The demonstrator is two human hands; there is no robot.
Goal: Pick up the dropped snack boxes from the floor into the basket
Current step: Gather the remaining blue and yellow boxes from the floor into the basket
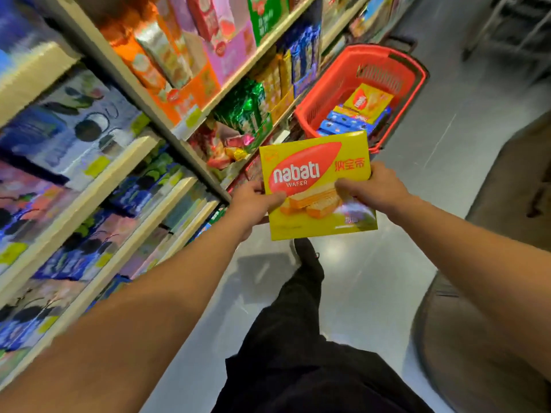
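Yellow cardboard, printed with a red oval and wafer pictures, makes up the wafer box [317, 186] held flat-faced toward the camera, in the air above the floor and near the middle of the view. It looks light and stiff, a thin carton that would dent at the corners if squeezed hard, with a glossy face that may slide under dry fingers. The sensible hold is the one in use: one hand on each short side, thumbs on the front, fingers behind.

The left hand [253, 201] grips the box's left edge with the thumb curled over the printed face. The right hand [369, 186] grips the right edge likewise, fingers wrapped round the rim and thumb lying across the front.

Just beyond the box, farther along the aisle, stands the red basket [325, 93] on the floor, close against the shelving. Inside it lie another yellow box [371, 101] on top and blue boxes [347, 122] beneath, so the carried box would probably go flat on that stack; the open mesh walls leave room for it.

The grey floor [447, 162] is smooth and shiny, reflecting the lights; no other dropped box shows on it. To the left, the shelves [155, 114] run from near to far, packed with bright packets, much of it blurred. A black trouser leg and a shoe [307, 254] stand below the box.
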